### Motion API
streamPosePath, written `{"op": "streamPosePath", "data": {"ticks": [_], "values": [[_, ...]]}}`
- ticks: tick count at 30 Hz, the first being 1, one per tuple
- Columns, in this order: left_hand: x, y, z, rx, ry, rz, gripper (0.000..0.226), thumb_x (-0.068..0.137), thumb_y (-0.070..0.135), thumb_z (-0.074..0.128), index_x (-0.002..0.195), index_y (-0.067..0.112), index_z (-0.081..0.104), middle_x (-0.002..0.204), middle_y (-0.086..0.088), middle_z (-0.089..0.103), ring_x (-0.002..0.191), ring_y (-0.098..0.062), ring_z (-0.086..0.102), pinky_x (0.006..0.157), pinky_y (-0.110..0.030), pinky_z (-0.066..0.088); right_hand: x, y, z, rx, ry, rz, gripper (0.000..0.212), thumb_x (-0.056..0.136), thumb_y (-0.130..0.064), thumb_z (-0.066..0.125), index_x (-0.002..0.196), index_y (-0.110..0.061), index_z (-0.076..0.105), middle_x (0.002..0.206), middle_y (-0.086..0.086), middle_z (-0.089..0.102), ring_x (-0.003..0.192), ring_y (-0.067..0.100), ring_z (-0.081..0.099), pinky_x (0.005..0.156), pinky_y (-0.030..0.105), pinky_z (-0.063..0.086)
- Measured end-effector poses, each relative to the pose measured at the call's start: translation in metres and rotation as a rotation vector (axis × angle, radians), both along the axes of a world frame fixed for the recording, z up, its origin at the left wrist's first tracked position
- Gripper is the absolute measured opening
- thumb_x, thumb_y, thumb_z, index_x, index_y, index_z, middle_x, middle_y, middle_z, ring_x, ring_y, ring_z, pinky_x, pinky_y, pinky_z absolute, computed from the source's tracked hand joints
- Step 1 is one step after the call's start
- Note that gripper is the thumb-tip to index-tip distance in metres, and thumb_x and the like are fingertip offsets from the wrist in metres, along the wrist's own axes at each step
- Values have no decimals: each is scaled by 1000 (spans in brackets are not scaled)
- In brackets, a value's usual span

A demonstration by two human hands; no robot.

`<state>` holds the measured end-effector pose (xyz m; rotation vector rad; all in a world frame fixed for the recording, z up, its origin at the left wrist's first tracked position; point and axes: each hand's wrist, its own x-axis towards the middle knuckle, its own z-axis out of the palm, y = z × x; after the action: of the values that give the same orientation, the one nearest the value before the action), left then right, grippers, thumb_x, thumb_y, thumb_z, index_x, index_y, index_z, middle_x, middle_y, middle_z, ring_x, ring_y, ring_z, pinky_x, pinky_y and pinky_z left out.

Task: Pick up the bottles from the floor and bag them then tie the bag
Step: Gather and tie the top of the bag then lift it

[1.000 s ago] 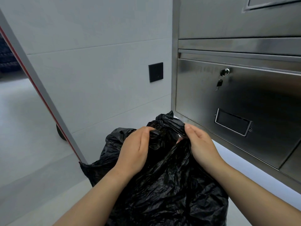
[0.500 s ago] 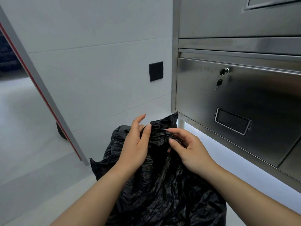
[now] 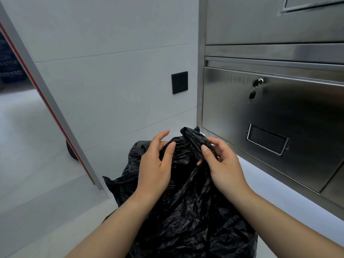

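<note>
A crinkled black plastic bag point(image 3: 186, 211) fills the lower middle of the head view, bulging and gathered at its top. My right hand point(image 3: 223, 166) pinches a twisted strand of the bag's mouth between thumb and fingers. My left hand point(image 3: 156, 166) rests against the bag's left side with fingers spread and partly lifted, thumb pressing the plastic. A pointed tail of the bag point(image 3: 189, 133) sticks up between both hands. No bottles show; the bag hides whatever it holds.
A stainless steel cabinet point(image 3: 279, 118) with a lock, a hanging key point(image 3: 252, 94) and a label holder stands close on the right. A white tiled wall point(image 3: 111, 90) with a black switch plate point(image 3: 179, 82) lies ahead. A slanted grey and red frame point(image 3: 46, 101) leans at left.
Both hands had gripped the bag's top closed together; the left hand has since opened its fingers, and the right hand has shifted to pinch a twisted strand nearer the cabinet.
</note>
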<state>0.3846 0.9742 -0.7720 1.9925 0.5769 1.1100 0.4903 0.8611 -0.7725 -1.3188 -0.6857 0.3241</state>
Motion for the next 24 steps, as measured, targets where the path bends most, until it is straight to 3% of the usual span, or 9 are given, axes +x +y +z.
{"op": "streamPosePath", "data": {"ticks": [3, 7, 10, 15, 19, 22, 24], "values": [[0, -3, -2, 23, 19, -25, 30, 89, 40, 55, 119, 41, 50, 85, 15, 70, 77, 1, 62, 71, -5, 40, 1, 2, 3, 19, 24, 16, 14, 91, -25, 57, 102, -34, 59, 85, -7, 72, 62, 10, 65, 60, 24, 54], [3, -10, -6, 64, 59, -61, 35, 85, 37, 62, 118, 34, 50, 86, 19, 72, 81, 7, 61, 71, -3, 38, -1, 3, 2, 14, 34, 73, 26, 83, -27, 67, 108, -29, 59, 87, -9, 73, 76, 6, 68, 67, 17, 51], [5, -15, -7, 31, 77, -98, 35, 85, 39, 61, 117, 35, 49, 87, 16, 73, 75, -2, 64, 70, -8, 42, 0, 2, -2, -29, 6, 40, 30, 78, -19, 73, 104, -27, 61, 91, -6, 74, 83, 5, 69, 72, 17, 51], [3, -11, -5, 111, 287, -218, 47, 74, 47, 67, 117, 35, 54, 94, 20, 70, 83, 13, 61, 75, -3, 42, 15, -1, 9, 34, -78, -44, 25, 78, -6, 72, 90, -25, 60, 77, -11, 70, 70, -3, 65, 65, 10, 47], [1, -1, 3, 209, 310, -154, 38, 69, 34, 67, 107, 33, 64, 90, 23, 68, 87, 9, 61, 80, -10, 46, 24, -2, 13, 38, -114, -77, 24, 79, -7, 71, 88, -26, 60, 73, -15, 69, 68, -6, 64, 65, 7, 46], [-4, 8, 12, 325, 302, -120, 34, 68, 40, 57, 98, 29, 68, 83, 29, 61, 84, 11, 55, 82, -12, 41, 30, -2, 11, 1, -92, -98, 19, 81, -10, 69, 88, -26, 60, 71, -15, 68, 62, -6, 61, 64, 10, 46], [-9, 12, 13, 211, 303, -199, 25, 73, 35, 57, 95, 30, 68, 84, 27, 65, 84, 8, 59, 83, -20, 46, 33, -2, 8, -29, -55, -87, 16, 82, -14, 69, 90, -25, 61, 61, -18, 65, 55, -5, 57, 63, 17, 46]]}}
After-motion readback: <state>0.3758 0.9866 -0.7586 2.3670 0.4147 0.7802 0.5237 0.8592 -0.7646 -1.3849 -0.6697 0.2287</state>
